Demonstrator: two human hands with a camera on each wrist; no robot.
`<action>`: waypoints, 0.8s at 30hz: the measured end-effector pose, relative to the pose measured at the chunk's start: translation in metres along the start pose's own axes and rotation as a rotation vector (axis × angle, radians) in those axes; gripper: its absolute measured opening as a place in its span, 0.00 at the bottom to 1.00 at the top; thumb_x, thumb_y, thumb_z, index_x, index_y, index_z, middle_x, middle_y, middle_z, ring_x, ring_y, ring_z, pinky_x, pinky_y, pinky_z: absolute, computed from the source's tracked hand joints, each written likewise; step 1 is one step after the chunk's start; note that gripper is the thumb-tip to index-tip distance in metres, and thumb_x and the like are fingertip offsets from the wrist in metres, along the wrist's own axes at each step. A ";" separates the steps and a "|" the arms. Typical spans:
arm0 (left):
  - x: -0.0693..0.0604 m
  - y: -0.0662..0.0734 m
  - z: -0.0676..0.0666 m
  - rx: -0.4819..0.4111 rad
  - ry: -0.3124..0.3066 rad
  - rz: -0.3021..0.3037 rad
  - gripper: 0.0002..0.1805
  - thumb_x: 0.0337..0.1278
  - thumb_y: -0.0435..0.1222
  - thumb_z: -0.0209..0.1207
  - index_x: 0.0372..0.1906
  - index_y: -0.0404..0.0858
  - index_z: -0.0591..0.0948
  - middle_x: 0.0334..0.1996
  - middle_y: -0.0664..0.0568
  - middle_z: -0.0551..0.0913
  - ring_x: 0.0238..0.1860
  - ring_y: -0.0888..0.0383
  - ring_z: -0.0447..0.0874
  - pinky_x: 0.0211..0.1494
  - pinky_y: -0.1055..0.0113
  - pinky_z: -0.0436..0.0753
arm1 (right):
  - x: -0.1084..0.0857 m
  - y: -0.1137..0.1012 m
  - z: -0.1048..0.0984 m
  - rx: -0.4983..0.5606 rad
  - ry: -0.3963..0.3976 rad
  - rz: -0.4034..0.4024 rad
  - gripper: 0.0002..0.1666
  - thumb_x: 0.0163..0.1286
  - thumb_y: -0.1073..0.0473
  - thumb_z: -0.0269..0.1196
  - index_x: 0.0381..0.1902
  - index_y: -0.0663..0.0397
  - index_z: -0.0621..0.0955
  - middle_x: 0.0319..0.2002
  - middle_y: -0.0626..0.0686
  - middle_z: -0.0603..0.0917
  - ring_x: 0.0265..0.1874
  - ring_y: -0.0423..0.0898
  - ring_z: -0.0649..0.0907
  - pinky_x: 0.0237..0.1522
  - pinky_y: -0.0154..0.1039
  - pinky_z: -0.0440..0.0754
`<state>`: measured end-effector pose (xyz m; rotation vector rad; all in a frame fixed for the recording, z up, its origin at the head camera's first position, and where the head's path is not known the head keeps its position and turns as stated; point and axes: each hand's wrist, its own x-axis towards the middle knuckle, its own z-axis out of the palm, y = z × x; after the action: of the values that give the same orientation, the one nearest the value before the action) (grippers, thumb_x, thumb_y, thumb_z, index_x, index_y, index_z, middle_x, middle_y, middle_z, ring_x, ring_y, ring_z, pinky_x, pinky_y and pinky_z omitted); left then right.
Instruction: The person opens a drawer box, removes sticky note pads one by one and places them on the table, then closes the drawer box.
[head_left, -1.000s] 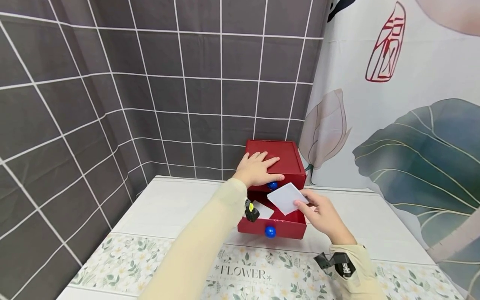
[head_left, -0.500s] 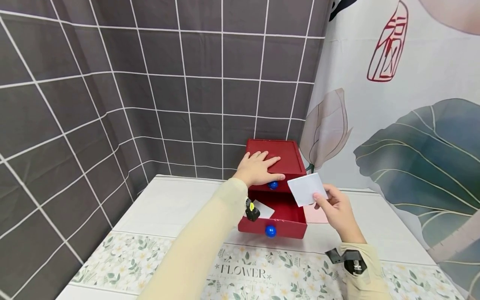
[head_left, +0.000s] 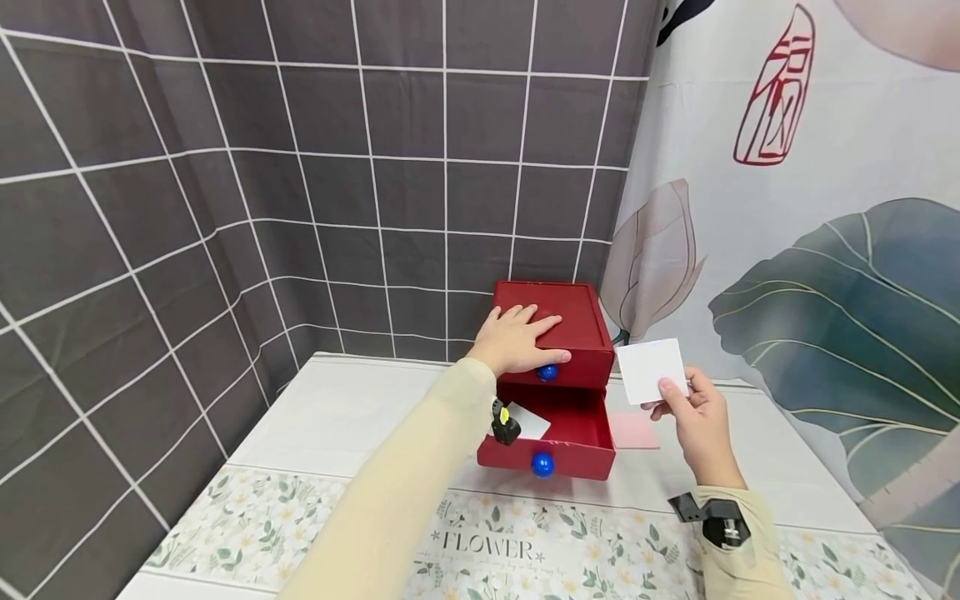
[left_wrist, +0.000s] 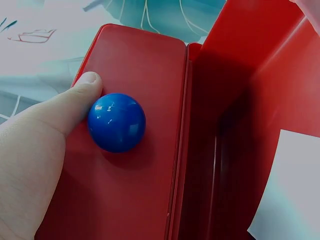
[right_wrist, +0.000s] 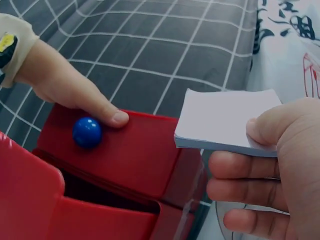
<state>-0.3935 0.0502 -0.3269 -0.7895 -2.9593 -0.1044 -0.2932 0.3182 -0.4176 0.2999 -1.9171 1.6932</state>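
Note:
My left hand (head_left: pixel 513 340) rests with spread fingers on top of a red two-drawer box (head_left: pixel 558 312), its thumb lying beside the upper drawer's blue knob (left_wrist: pixel 117 123). The lower drawer (head_left: pixel 577 460) is pulled out, and a white piece of paper (head_left: pixel 528 423) lies inside it at the left. To the right of the box, my right hand (head_left: pixel 701 421) pinches a small white notepad (head_left: pixel 651 371) between thumb and fingers. The right wrist view shows the pad's stacked sheets (right_wrist: pixel 227 144) along its edge. My left fingertips are out of sight in the left wrist view.
A pink square sheet or pad (head_left: pixel 633 430) lies on the table just right of the pulled-out drawer. The lower drawer's blue knob (head_left: pixel 542 464) sticks out toward me. Behind the box hangs a dark grid-patterned cloth (head_left: pixel 405 192). A floral cloth (head_left: pixel 315 483) covers the table (head_left: pixel 360 400).
My right hand has carried the white notepad out from over the drawer to the right, turning it on the way. The pink square has come into fuller view. My left hand has stayed put.

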 end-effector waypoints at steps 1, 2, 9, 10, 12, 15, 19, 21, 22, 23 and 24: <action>0.000 0.000 0.001 0.003 -0.001 -0.001 0.44 0.61 0.72 0.45 0.80 0.63 0.55 0.80 0.52 0.56 0.80 0.48 0.50 0.80 0.44 0.46 | 0.000 0.001 -0.001 0.003 0.007 0.020 0.05 0.77 0.63 0.58 0.48 0.57 0.76 0.31 0.43 0.88 0.25 0.39 0.86 0.27 0.30 0.83; 0.000 0.000 0.001 0.005 -0.002 -0.002 0.44 0.61 0.72 0.45 0.80 0.63 0.55 0.80 0.52 0.56 0.80 0.48 0.50 0.80 0.44 0.46 | -0.001 0.003 -0.001 0.008 0.013 0.042 0.06 0.77 0.62 0.58 0.48 0.57 0.76 0.31 0.44 0.88 0.25 0.39 0.86 0.27 0.29 0.83; 0.001 0.000 0.004 0.001 0.001 -0.005 0.44 0.60 0.72 0.45 0.80 0.64 0.55 0.80 0.52 0.56 0.80 0.49 0.49 0.80 0.44 0.46 | -0.002 0.014 -0.003 -0.041 0.054 0.147 0.09 0.78 0.58 0.58 0.48 0.57 0.74 0.28 0.42 0.88 0.25 0.37 0.86 0.27 0.29 0.83; 0.001 0.000 0.003 0.000 0.003 -0.004 0.44 0.60 0.72 0.45 0.80 0.64 0.55 0.80 0.52 0.56 0.80 0.49 0.49 0.80 0.43 0.46 | -0.001 0.016 -0.003 -0.051 0.062 0.161 0.09 0.78 0.57 0.58 0.48 0.57 0.74 0.28 0.41 0.88 0.25 0.37 0.86 0.27 0.29 0.83; 0.001 0.000 0.002 -0.001 0.004 -0.005 0.44 0.60 0.72 0.45 0.80 0.64 0.55 0.80 0.52 0.56 0.80 0.49 0.49 0.80 0.44 0.46 | -0.001 0.019 -0.002 -0.073 0.077 0.191 0.10 0.78 0.56 0.58 0.48 0.56 0.74 0.27 0.41 0.87 0.25 0.37 0.86 0.28 0.29 0.83; 0.000 0.000 0.000 -0.004 0.003 -0.007 0.44 0.60 0.72 0.45 0.80 0.64 0.55 0.80 0.52 0.56 0.80 0.49 0.49 0.80 0.43 0.46 | 0.001 0.026 -0.001 -0.109 0.089 0.230 0.10 0.79 0.55 0.57 0.49 0.57 0.73 0.26 0.40 0.87 0.26 0.36 0.86 0.27 0.30 0.83; -0.001 0.000 -0.001 -0.008 0.002 -0.008 0.44 0.60 0.72 0.45 0.80 0.64 0.56 0.80 0.52 0.56 0.80 0.49 0.49 0.80 0.43 0.46 | 0.002 0.037 0.000 -0.149 0.085 0.271 0.13 0.80 0.56 0.55 0.51 0.61 0.72 0.24 0.39 0.86 0.24 0.35 0.85 0.25 0.30 0.83; -0.001 0.000 -0.001 -0.011 0.000 -0.008 0.44 0.60 0.72 0.45 0.80 0.64 0.56 0.80 0.52 0.56 0.80 0.49 0.49 0.80 0.44 0.46 | 0.001 0.043 0.001 -0.167 0.079 0.296 0.15 0.81 0.56 0.54 0.53 0.65 0.71 0.23 0.39 0.86 0.23 0.35 0.85 0.25 0.31 0.82; -0.001 0.000 -0.001 -0.009 0.000 -0.008 0.44 0.60 0.72 0.45 0.80 0.64 0.56 0.80 0.52 0.56 0.80 0.49 0.49 0.80 0.44 0.46 | 0.001 0.046 0.002 -0.177 0.078 0.314 0.17 0.81 0.57 0.54 0.55 0.66 0.71 0.23 0.40 0.86 0.22 0.35 0.84 0.24 0.31 0.82; 0.000 0.000 0.000 -0.008 0.001 -0.009 0.44 0.60 0.72 0.45 0.80 0.64 0.56 0.80 0.52 0.56 0.80 0.49 0.49 0.80 0.44 0.46 | 0.000 0.049 0.002 -0.190 0.075 0.328 0.17 0.81 0.57 0.53 0.56 0.68 0.71 0.23 0.41 0.86 0.21 0.35 0.84 0.24 0.31 0.82; 0.000 0.000 0.000 -0.006 0.002 -0.009 0.44 0.60 0.72 0.45 0.80 0.64 0.56 0.80 0.52 0.56 0.80 0.49 0.49 0.80 0.44 0.45 | -0.001 0.052 0.003 -0.197 0.073 0.343 0.18 0.80 0.58 0.53 0.56 0.70 0.70 0.23 0.43 0.86 0.20 0.35 0.84 0.23 0.32 0.82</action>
<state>-0.3933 0.0502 -0.3269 -0.7760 -2.9624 -0.1153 -0.3198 0.3247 -0.4620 -0.1742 -2.1519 1.6746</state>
